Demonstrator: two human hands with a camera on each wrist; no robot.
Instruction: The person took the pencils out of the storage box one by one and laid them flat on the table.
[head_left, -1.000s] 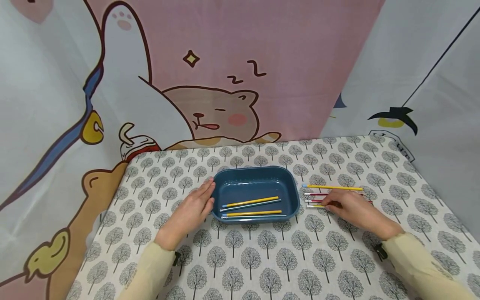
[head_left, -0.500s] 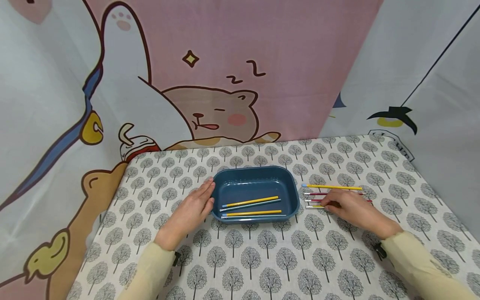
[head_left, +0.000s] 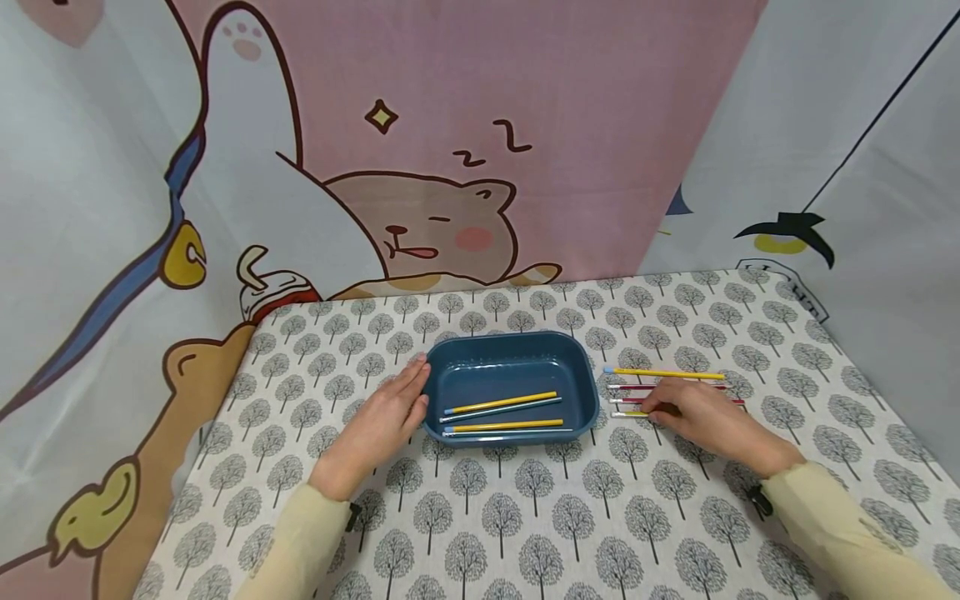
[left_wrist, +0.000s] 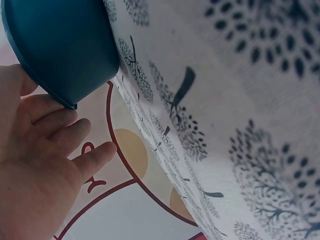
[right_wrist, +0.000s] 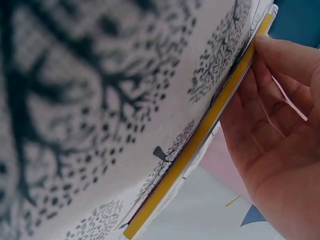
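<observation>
My right hand (head_left: 708, 421) pinches a yellow pencil (right_wrist: 195, 136) between thumb and fingers. That pencil lies along the cloth, its white-tipped end pointing left toward the tray in the head view. Just beyond it lie two dark red pencils (head_left: 622, 387), partly hidden under the hand. A yellow pencil with a blue end (head_left: 667, 374) is farthest back. My left hand (head_left: 384, 415) rests against the left end of a dark blue tray (head_left: 495, 379), fingers extended along its outer wall. Inside the tray, two yellow pencils (head_left: 517, 402) and two dark green ones (head_left: 517, 408) lie toward the near side.
A cloth printed with grey trees (head_left: 510, 521) covers the table. Behind it hangs a pink and white curtain (head_left: 600, 142) with cartoon animals, which also runs along the left and right sides. The tray stands in the middle, with the loose pencils to its right.
</observation>
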